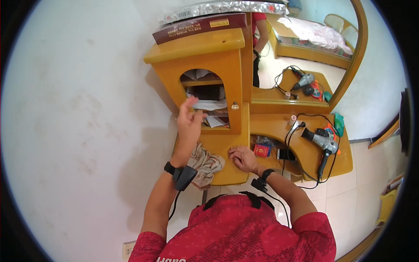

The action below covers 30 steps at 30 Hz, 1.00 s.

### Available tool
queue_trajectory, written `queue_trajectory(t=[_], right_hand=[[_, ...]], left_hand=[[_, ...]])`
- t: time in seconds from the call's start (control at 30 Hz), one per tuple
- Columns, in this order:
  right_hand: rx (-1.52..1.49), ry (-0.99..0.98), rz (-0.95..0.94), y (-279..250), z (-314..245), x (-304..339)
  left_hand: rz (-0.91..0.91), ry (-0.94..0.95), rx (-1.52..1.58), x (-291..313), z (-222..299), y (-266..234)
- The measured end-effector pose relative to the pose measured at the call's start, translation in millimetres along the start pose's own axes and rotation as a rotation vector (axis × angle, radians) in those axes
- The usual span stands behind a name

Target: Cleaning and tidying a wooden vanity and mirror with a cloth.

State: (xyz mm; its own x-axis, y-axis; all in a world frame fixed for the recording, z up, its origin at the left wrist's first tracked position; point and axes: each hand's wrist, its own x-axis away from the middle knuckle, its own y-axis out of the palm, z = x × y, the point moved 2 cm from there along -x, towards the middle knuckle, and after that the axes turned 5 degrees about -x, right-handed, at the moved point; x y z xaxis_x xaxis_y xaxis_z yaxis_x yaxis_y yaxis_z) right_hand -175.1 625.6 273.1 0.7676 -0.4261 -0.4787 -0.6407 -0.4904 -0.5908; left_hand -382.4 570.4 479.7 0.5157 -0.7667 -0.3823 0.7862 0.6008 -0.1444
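My left hand [190, 126] is raised in front of the arched window of a small wooden cabinet [233, 78], its fingers apart and nothing in them. Whether the fingertips touch the pane, I cannot tell. Behind the window, papers [209, 105] and a dark object lie on shelves. A crumpled beige patterned cloth [205, 165] lies on the wooden top beside my left wrist. My right hand [244, 158] rests on that same wooden top [231, 174], fingers loosely bent and holding nothing. The cabinet door carries a round knob [235, 105].
Right of my right hand, a recess holds a red booklet [262, 150] and a phone [286, 154]. A grey hair dryer [322, 140] with a looping cord lies on the dresser. A mirror [305, 48] stands behind. Flat boxes [200, 27] sit atop the cabinet; a wall [87, 122] is at left.
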Motion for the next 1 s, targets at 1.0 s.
queue_trajectory(t=[1.0], right_hand=[[-0.051,0.059,0.072,-9,15,16]], left_hand=[[-0.608,-0.286,-1.202,-79,-285,92]])
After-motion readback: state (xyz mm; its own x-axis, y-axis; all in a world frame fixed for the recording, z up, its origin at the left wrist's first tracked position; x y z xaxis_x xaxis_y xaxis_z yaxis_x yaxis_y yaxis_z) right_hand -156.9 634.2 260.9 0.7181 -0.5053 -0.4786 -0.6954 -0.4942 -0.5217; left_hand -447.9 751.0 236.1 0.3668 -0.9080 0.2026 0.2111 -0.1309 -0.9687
